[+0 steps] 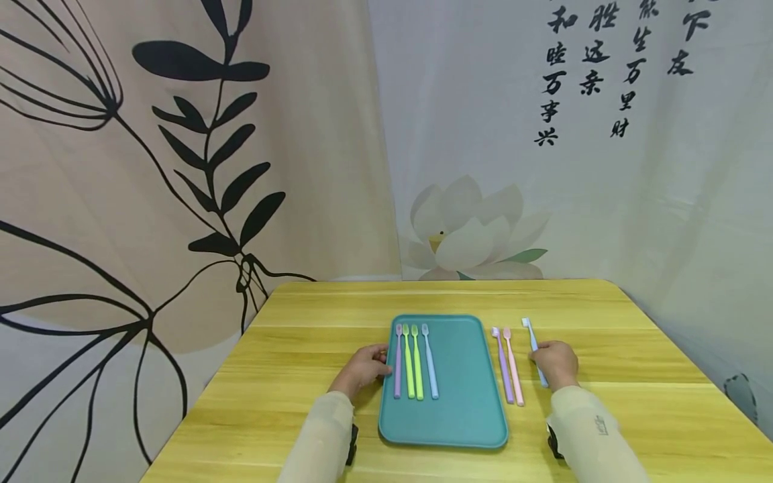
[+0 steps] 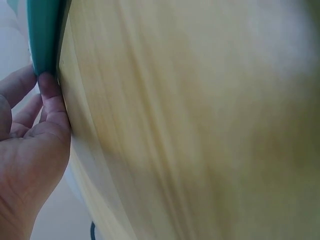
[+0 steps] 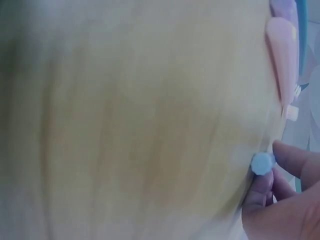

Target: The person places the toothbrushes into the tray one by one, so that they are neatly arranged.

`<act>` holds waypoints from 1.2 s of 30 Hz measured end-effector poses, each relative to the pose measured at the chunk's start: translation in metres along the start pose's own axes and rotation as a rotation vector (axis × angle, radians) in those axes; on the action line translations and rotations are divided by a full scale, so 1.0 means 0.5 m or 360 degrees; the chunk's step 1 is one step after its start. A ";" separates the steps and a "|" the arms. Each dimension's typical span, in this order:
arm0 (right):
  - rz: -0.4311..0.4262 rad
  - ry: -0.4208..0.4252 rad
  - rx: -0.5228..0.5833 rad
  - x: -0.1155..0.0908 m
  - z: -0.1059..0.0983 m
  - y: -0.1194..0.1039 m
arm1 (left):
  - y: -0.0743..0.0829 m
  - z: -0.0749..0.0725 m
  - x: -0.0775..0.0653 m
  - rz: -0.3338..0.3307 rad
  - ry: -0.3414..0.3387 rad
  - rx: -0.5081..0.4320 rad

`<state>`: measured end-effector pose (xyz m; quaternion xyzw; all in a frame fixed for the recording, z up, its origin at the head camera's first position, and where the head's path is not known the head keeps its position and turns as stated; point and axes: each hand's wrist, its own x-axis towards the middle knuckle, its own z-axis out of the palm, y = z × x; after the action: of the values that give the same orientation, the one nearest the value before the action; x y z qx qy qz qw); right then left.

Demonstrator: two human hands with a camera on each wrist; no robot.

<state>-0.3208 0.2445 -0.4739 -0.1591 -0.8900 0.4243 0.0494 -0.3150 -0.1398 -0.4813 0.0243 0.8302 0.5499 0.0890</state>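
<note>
The right hand (image 1: 555,363) pinches the light blue toothbrush (image 1: 533,339) on the yellow table (image 1: 634,416), at three o'clock from the teal tray (image 1: 468,402). The left hand (image 1: 364,367), fingers relaxed, touches the tray's nine o'clock edge. Between tray and pinched brush lie a purple toothbrush (image 1: 502,367) and a pink toothbrush (image 1: 514,369).

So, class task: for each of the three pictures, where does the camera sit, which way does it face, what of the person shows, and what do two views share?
Head: worn on the head, facing forward and down at the table and teal tray; both sleeves, left hand and right hand show.
Left wrist: at the left wrist, close along the tabletop; fingers touch the tray's edge.
Right wrist: at the right wrist; fingers pinch the blue toothbrush, pink toothbrush beyond.
Shared: head and right wrist both show the blue toothbrush; head and left wrist, the tray.
</note>
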 end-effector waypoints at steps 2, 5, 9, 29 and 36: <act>-0.0004 0.0001 -0.0031 0.001 -0.001 0.000 | -0.001 0.000 0.000 0.0002 -0.0003 0.0005; -0.0010 0.0006 -0.0064 0.004 -0.002 0.000 | 0.001 -0.001 -0.001 0.0011 -0.0005 0.0011; -0.0029 0.0004 -0.0083 0.006 -0.003 0.002 | 0.004 -0.001 -0.004 0.0013 -0.0003 0.0012; -0.0016 -0.0074 0.0104 -0.007 -0.007 -0.013 | 0.001 -0.001 0.002 -0.0014 0.0004 0.0032; 0.0051 -0.0160 0.0445 -0.026 0.030 -0.074 | 0.005 -0.002 0.000 -0.0002 0.0006 0.0026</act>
<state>-0.3210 0.2073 -0.4544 -0.1432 -0.8211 0.5522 0.0197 -0.3151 -0.1399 -0.4787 0.0236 0.8347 0.5432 0.0876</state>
